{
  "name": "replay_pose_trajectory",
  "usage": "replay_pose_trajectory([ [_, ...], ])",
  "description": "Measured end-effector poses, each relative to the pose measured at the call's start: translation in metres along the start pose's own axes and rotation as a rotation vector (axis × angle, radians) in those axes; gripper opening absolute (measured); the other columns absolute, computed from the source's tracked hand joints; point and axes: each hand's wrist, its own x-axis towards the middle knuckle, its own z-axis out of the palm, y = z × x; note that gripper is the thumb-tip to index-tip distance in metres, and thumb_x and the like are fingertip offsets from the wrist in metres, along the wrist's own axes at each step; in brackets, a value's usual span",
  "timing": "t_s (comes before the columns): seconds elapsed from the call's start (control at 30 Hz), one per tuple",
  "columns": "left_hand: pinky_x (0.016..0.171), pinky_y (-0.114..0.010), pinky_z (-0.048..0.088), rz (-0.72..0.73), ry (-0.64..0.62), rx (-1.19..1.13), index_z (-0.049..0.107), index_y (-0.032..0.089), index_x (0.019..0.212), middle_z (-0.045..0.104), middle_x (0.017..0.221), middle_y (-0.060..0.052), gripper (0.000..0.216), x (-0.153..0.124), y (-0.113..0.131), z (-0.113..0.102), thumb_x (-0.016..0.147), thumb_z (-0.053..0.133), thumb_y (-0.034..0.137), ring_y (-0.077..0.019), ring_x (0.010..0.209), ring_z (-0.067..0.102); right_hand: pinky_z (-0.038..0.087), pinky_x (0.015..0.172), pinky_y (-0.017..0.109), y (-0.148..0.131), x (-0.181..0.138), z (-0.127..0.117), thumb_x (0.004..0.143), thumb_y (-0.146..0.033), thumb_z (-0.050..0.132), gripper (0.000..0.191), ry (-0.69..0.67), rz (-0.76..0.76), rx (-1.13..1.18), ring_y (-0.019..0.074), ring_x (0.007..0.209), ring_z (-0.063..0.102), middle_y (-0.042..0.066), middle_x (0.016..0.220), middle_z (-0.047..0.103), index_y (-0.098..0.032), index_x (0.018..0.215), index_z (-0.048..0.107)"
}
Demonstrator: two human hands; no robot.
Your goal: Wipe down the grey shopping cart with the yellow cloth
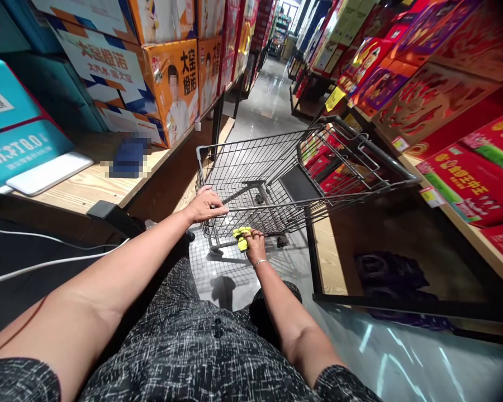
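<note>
A grey wire shopping cart (251, 209) stands across the aisle before me, and the wire basket holds nothing that I can see. My left hand (206, 205) rests on the top rim at its near left corner, fingers curled over the wire. Lower down, beside the basket's near side, my right hand (255, 245) grips a crumpled bright yellow cloth (242, 237). The fingers partly hide the cloth. Whether it touches the wires I cannot tell.
On the left, a wooden shelf (73, 192) bears orange drink cartons (174, 89), a white power bank (50, 172) with a cable and a blurred dark blue item (129, 156). Red gift boxes (465, 184) line the right shelf. A shiny floor aisle (262, 100) runs ahead.
</note>
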Motion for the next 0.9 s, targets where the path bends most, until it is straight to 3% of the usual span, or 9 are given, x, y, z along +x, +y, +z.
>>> replay_pose_trajectory([
  [0.1,0.119,-0.048,0.014,-0.001,0.002,-0.023,0.073,0.025,0.071,0.072,0.079,0.002,0.043,0.001,-0.006,-0.002,0.08,0.063,0.066,-0.0162,0.089,0.062,0.047,0.086,0.034,-0.004,0.005,-0.011,0.082,-0.005,0.053,0.033,-0.019,-0.053,0.025,0.0221,0.1,0.046,0.008,0.11,0.059,-0.024,0.101,0.072],
  [0.33,0.12,-0.047,0.012,0.023,-0.03,-0.018,0.073,0.026,0.069,0.072,0.079,0.003,0.042,0.002,-0.019,-0.012,0.079,0.064,0.066,-0.0154,0.09,0.062,0.041,0.102,0.044,0.016,0.076,-0.108,0.09,-0.022,0.06,0.025,0.21,-0.166,0.048,0.0244,0.118,0.047,0.007,0.121,0.06,-0.031,0.112,0.068],
  [0.47,0.12,-0.047,0.008,0.075,-0.105,-0.008,0.075,0.027,0.08,0.076,0.091,0.003,0.035,0.002,-0.024,-0.02,0.084,0.062,0.059,-0.016,0.097,0.062,0.042,0.099,0.045,0.036,0.088,-0.14,0.086,-0.021,0.059,0.033,0.357,0.025,-0.015,0.0268,0.116,0.048,0.009,0.124,0.055,-0.027,0.118,0.066],
  [0.57,0.118,-0.05,0.007,0.067,-0.107,0.02,0.076,0.031,0.092,0.075,0.106,0.002,0.028,0.002,-0.022,-0.026,0.084,0.062,0.055,-0.0193,0.109,0.058,0.041,0.098,0.048,0.032,0.093,-0.143,0.074,-0.008,0.056,0.052,0.264,0.174,-0.069,0.0297,0.116,0.048,0.012,0.127,0.052,-0.024,0.122,0.064],
  [0.67,0.115,-0.055,0.006,0.013,-0.054,0.112,0.076,0.036,0.093,0.074,0.113,0.003,0.019,0.003,-0.006,-0.025,0.083,0.066,0.049,-0.0242,0.12,0.051,0.041,0.099,0.044,0.002,0.105,-0.134,0.066,0.001,0.056,0.066,0.041,0.055,-0.018,0.0283,0.118,0.047,0.012,0.131,0.052,-0.024,0.126,0.063],
  [0.73,0.112,-0.054,0.013,-0.027,-0.018,0.181,0.075,0.036,0.098,0.072,0.115,0.002,0.017,0.003,0.013,-0.017,0.083,0.067,0.037,-0.0265,0.121,0.05,0.041,0.1,0.042,-0.025,0.112,-0.124,0.071,0.0,0.057,0.063,-0.044,-0.077,0.018,0.0271,0.12,0.045,0.01,0.134,0.052,-0.027,0.127,0.063],
  [0.8,0.105,-0.049,0.028,-0.075,-0.031,0.245,0.072,0.03,0.11,0.071,0.114,-0.004,0.031,0.0,0.034,-0.004,0.083,0.059,0.022,-0.0277,0.115,0.055,0.04,0.1,0.042,-0.046,0.117,-0.116,0.08,-0.004,0.056,0.055,-0.08,-0.154,0.014,0.0263,0.121,0.043,0.008,0.137,0.052,-0.032,0.127,0.063],
  [0.9,0.098,-0.046,0.038,-0.172,-0.014,0.338,0.06,0.018,0.128,0.068,0.113,-0.013,0.047,-0.008,0.057,0.018,0.082,0.052,0.016,-0.0313,0.11,0.058,0.042,0.097,0.041,-0.048,0.12,-0.114,0.088,-0.01,0.055,0.047,-0.098,-0.184,0.0,0.0247,0.119,0.046,0.008,0.136,0.054,-0.033,0.128,0.064],
])
